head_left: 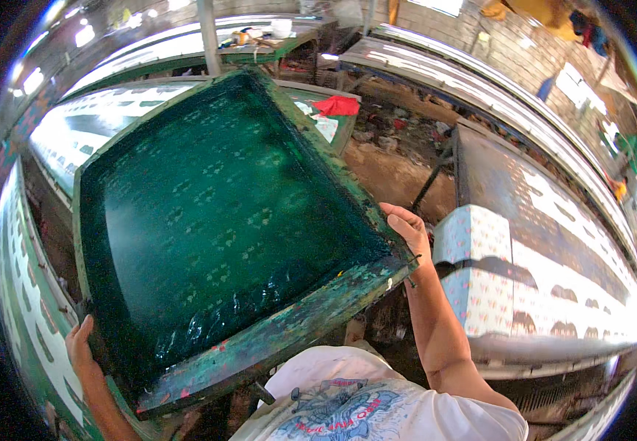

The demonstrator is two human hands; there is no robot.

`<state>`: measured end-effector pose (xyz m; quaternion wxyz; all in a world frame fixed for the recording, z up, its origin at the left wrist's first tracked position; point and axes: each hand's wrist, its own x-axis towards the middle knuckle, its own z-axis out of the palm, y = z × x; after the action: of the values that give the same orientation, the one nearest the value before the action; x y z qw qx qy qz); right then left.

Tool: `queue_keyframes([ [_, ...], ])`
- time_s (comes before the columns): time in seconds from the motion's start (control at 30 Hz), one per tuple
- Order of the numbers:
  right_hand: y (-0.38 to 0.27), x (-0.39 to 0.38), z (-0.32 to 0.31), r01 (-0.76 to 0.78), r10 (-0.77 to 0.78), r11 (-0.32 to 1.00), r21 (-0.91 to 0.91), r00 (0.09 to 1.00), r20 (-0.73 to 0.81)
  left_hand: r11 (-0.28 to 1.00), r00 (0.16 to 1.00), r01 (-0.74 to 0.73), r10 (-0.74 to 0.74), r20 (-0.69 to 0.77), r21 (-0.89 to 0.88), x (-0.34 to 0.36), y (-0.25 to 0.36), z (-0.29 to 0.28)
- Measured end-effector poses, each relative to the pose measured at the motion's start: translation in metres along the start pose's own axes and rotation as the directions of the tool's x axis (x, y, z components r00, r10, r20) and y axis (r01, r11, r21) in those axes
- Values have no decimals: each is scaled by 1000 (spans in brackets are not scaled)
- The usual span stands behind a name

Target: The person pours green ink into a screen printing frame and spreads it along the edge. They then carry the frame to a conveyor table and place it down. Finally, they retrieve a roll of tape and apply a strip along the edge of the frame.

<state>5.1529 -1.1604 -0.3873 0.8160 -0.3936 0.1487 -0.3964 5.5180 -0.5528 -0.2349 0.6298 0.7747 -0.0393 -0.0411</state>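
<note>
Likely carrying: left hand (pixel 81 345) (eight o'clock) and right hand (pixel 408 229) (three) gripped the frame (pixel 281 331); level support seemed needed next.

A white T-shirt (pixel 417 411) with a blue line print (pixel 329 400) — red lettering (pixel 372 411) within it. Its short sleeve (pixel 484 417) ends well short of the right hand (pixel 409 231) — bare, like the left hand (pixel 81 347).

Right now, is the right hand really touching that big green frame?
Touching. The head view shows it: the right hand grips the green frame along its right side, with no gap between them.
</note>
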Motion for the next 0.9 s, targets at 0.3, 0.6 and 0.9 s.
queue_keyframes([
  [0.3,-87,142,-151,17,-16,1000,-11,997,72,982,986,-21,52,-159,190,-4,7,186],
  [0.6,-117,287,-224,52,-52,998,25,999,10,985,994,-59,73,-80,162,36,93,384],
  [0.9,-168,495,-290,184,-176,968,-171,983,58,997,998,45,-47,-41,-56,170,76,588],
])
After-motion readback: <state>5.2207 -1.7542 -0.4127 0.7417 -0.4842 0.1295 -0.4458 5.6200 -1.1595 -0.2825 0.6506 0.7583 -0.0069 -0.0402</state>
